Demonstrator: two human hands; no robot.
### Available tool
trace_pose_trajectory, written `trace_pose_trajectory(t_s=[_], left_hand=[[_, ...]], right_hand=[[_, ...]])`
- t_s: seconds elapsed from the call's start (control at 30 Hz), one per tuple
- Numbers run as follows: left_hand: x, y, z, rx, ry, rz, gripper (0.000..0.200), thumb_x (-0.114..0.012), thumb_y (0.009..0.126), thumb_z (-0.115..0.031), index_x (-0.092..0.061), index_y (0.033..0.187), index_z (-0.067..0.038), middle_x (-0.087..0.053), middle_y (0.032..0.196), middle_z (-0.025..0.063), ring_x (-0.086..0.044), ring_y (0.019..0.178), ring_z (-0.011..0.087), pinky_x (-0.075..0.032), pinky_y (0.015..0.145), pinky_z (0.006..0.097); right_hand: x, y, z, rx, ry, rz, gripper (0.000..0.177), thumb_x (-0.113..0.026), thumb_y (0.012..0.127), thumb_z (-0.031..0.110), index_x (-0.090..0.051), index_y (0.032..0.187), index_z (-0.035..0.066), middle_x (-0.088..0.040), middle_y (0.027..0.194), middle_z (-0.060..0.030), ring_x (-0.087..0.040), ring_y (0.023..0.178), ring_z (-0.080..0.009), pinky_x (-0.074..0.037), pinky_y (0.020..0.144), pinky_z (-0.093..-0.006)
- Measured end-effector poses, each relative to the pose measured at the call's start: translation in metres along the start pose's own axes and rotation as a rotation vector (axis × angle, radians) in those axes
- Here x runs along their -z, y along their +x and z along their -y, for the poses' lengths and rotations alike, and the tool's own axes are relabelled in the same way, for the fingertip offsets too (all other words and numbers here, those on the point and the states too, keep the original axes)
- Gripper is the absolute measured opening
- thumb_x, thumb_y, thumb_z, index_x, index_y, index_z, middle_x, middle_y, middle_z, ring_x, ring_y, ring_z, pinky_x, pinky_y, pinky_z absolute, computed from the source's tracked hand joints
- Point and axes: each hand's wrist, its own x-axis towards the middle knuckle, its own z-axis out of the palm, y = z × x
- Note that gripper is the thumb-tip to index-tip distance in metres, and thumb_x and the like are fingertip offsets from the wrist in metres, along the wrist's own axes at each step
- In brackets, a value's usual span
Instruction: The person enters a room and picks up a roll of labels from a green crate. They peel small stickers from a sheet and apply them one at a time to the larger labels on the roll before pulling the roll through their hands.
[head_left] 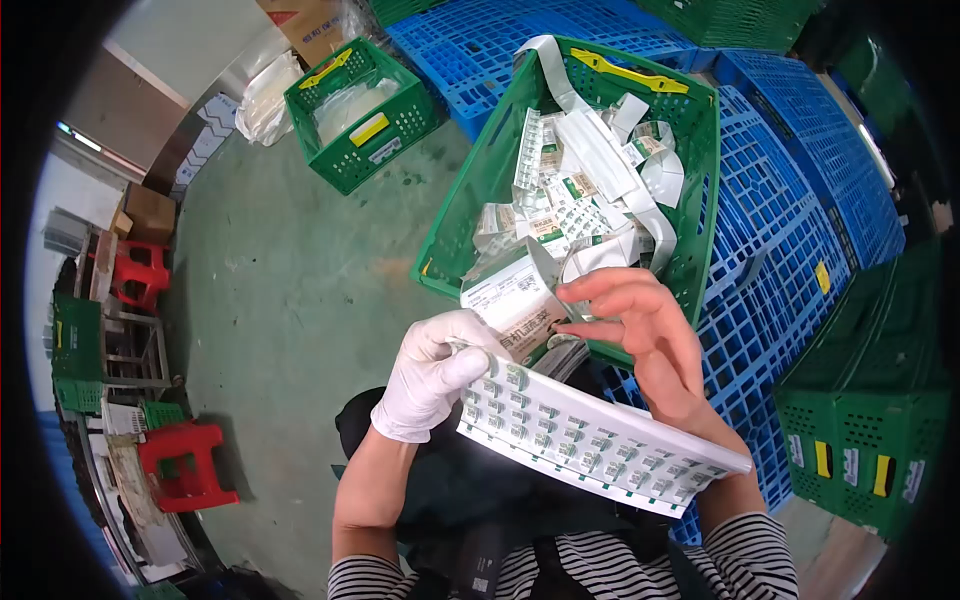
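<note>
My left hand [430,375], in a white glove, pinches the left end of a strip of small green-and-white labels [590,440]. That strip slants down to the right, passing in front of my right wrist. Just beyond the glove is a larger printed label [515,310] with a curled edge. My bare right hand [640,335] has its fingers apart beside the larger label's right edge; whether they touch it is unclear. Ahead, a green crate [710,190] holds a loose heap of label strips and curled white backing paper [600,160].
Blue plastic pallets [760,200] lie under and beside the crate. A smaller green crate [350,165] with plastic bags stands at the upper left. Red stools [190,465] stand at the left, and stacked green crates [860,440] at the right.
</note>
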Motion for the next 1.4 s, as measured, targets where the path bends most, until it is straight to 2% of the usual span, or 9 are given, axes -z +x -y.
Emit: trace_pose_trajectory(t_s=[0.33, 0.53, 0.6, 0.7, 0.87, 1.0, 1.07, 1.27, 1.4], left_hand=[[0.001, 0.000, 0.007, -0.104, -0.088, -0.052, 0.031, -0.072, 0.073, -0.030, -0.060, 0.077, -0.001, -0.064, 0.078, 0.0101, -0.061, 0.078, 0.0162, -0.048, 0.072, 0.0294], [0.001, 0.001, 0.008, -0.067, -0.136, -0.049, 0.031, -0.072, 0.073, -0.029, -0.059, 0.077, -0.001, -0.063, 0.077, 0.0093, -0.060, 0.074, 0.0150, -0.049, 0.070, 0.0276], [0.000, 0.001, 0.009, -0.066, -0.161, -0.044, 0.030, -0.072, 0.073, -0.029, -0.059, 0.077, -0.001, -0.063, 0.076, 0.0086, -0.060, 0.073, 0.0146, -0.049, 0.068, 0.0269], [0.000, 0.002, 0.013, -0.092, -0.188, -0.028, 0.030, -0.072, 0.073, -0.028, -0.059, 0.076, -0.002, -0.063, 0.076, 0.0083, -0.060, 0.071, 0.0143, -0.049, 0.067, 0.0266], [-0.002, 0.003, 0.012, -0.096, -0.200, -0.035, 0.029, -0.072, 0.074, -0.027, -0.058, 0.077, -0.002, -0.062, 0.076, 0.0072, -0.059, 0.069, 0.0131, -0.048, 0.065, 0.0250], [0.000, 0.004, 0.013, -0.059, -0.236, -0.009, 0.027, -0.071, 0.075, -0.025, -0.056, 0.079, -0.003, -0.062, 0.077, 0.0064, -0.060, 0.070, 0.0123, -0.049, 0.065, 0.0242], [-0.001, 0.004, 0.014, -0.054, -0.248, -0.018, 0.027, -0.071, 0.075, -0.025, -0.056, 0.079, -0.003, -0.062, 0.077, 0.0065, -0.060, 0.070, 0.0126, -0.049, 0.066, 0.0244], [-0.003, 0.004, 0.013, -0.024, -0.284, -0.009, 0.026, -0.070, 0.076, -0.024, -0.056, 0.081, -0.003, -0.062, 0.078, 0.0069, -0.061, 0.071, 0.0134, -0.050, 0.067, 0.0250], [-0.005, 0.005, 0.012, -0.009, -0.278, -0.012, 0.026, -0.070, 0.076, -0.024, -0.056, 0.081, -0.003, -0.062, 0.078, 0.0066, -0.061, 0.072, 0.0134, -0.050, 0.067, 0.0249]], right_hand=[[-0.009, -0.004, -0.013, 0.205, -0.228, -0.014, 0.041, -0.043, 0.092, 0.032, -0.045, 0.114, -0.003, -0.040, 0.124, -0.0202, -0.044, 0.116, -0.0289, -0.040, 0.093, -0.0370], [-0.010, -0.002, -0.017, 0.316, -0.488, 0.056, 0.034, -0.053, 0.082, 0.011, -0.047, 0.113, -0.001, -0.042, 0.124, -0.0228, -0.044, 0.115, -0.0327, -0.043, 0.091, -0.0370], [-0.016, 0.000, -0.021, 0.373, -0.489, 0.030, 0.041, -0.057, 0.072, -0.002, -0.047, 0.112, -0.001, -0.042, 0.124, -0.0251, -0.046, 0.114, -0.0347, -0.045, 0.089, -0.0380], [-0.020, 0.000, -0.033, 0.470, -0.545, 0.011, 0.046, -0.058, 0.067, -0.008, -0.046, 0.111, -0.001, -0.041, 0.124, -0.0272, -0.048, 0.112, -0.0368, -0.048, 0.088, -0.0385], [-0.026, -0.002, -0.045, 0.485, -0.586, -0.007, 0.051, -0.056, 0.066, -0.010, -0.045, 0.114, 0.004, -0.038, 0.128, -0.0288, -0.041, 0.118, -0.0430, -0.037, 0.098, -0.0454], [-0.029, -0.005, -0.059, 0.505, -0.486, -0.007, 0.052, -0.055, 0.068, -0.010, -0.043, 0.116, 0.004, -0.036, 0.130, -0.0295, -0.039, 0.120, -0.0435, -0.032, 0.101, -0.0468], [-0.030, -0.005, -0.062, 0.537, -0.417, -0.010, 0.052, -0.055, 0.069, -0.009, -0.041, 0.117, 0.005, -0.036, 0.130, -0.0299, -0.038, 0.121, -0.0427, -0.023, 0.105, -0.0478], [-0.032, 0.000, -0.070, 0.623, -0.308, -0.003, 0.048, -0.056, 0.075, -0.005, -0.040, 0.118, 0.008, -0.029, 0.136, -0.0284, -0.036, 0.124, -0.0402, -0.011, 0.106, -0.0555], [-0.025, -0.005, -0.077, 0.619, -0.307, 0.035, 0.046, -0.055, 0.079, -0.001, -0.039, 0.120, 0.010, -0.022, 0.141, -0.0253, -0.035, 0.126, -0.0393, -0.010, 0.105, -0.0582]])
